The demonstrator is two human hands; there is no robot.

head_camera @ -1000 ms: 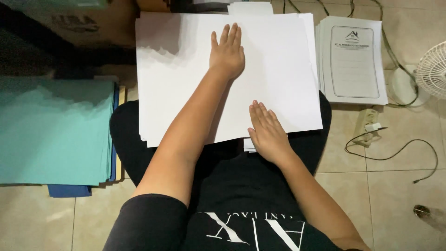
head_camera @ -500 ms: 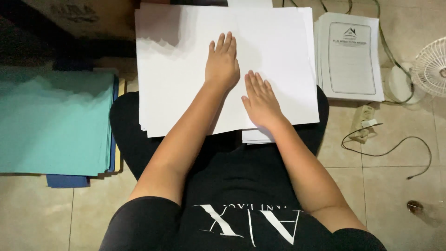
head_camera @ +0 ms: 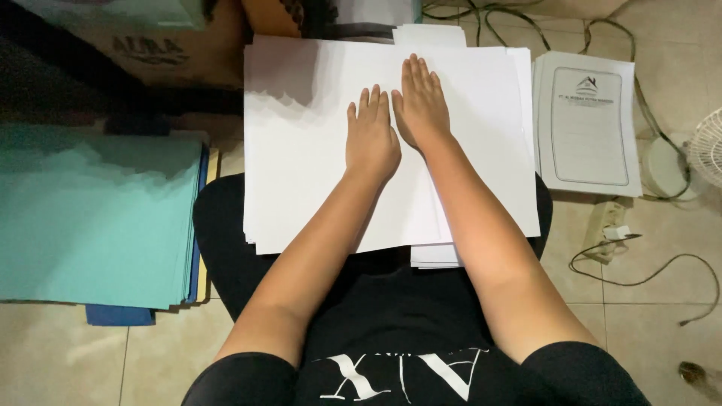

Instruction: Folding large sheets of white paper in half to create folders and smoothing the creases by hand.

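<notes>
A thick stack of large white paper sheets (head_camera: 301, 150) lies across my lap, its far edge reaching a cardboard box. My left hand (head_camera: 371, 139) rests flat on the top sheet near its middle, palm down, fingers together and pointing away from me. My right hand (head_camera: 421, 101) lies flat beside it, slightly farther out, its thumb side touching my left hand. Neither hand grips anything. A smaller pile of white sheets (head_camera: 435, 256) sticks out under the stack's near edge.
A stack of teal sheets (head_camera: 90, 218) over blue and yellow ones lies on the tiled floor at left. A pile of printed forms (head_camera: 588, 128) sits at right, beside cables (head_camera: 639, 263), a power strip (head_camera: 608, 225) and a white fan (head_camera: 707, 146). A cardboard box (head_camera: 150, 45) stands at the far left.
My right hand slid forward from the stack's near edge up to beside my left hand. My left hand drew back a little toward me. Both now lie side by side.
</notes>
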